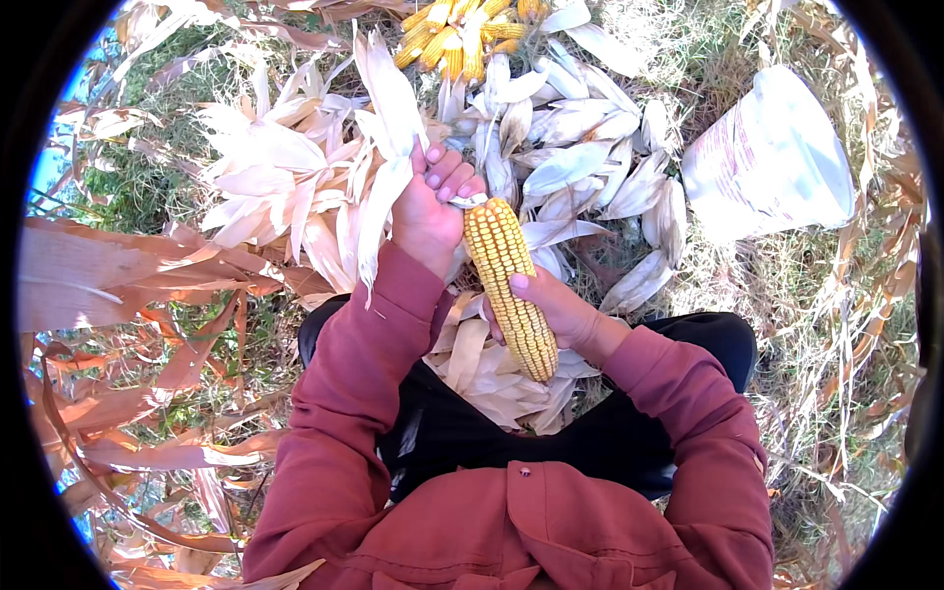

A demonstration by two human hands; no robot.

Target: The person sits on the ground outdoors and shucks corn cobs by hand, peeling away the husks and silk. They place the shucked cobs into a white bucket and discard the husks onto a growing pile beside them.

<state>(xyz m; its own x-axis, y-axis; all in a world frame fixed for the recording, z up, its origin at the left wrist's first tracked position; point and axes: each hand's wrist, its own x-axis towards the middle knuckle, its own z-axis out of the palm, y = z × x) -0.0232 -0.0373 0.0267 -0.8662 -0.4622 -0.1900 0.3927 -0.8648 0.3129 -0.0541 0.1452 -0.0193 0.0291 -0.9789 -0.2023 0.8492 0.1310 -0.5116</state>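
A bare yellow ear of corn (511, 291) slants across the middle, its upper end toward my left hand. My right hand (549, 306) is closed around its middle, thumb on the kernels. My left hand (435, 195) grips pale corn husks (387, 110) that stand up above the fist and hang down beside the wrist. A bit of husk or stalk shows between that fist and the tip of the ear. Loose dry husks (472, 354) lie between my legs, under the ear.
Husked yellow ears (453, 37) are piled at the top. Ears still in husks (568, 147) lie below and right of them. A heap of stripped husks (273, 162) is at the left. A white bucket (767, 158) lies tilted at the right. Dry corn leaves (96, 276) reach in from the left.
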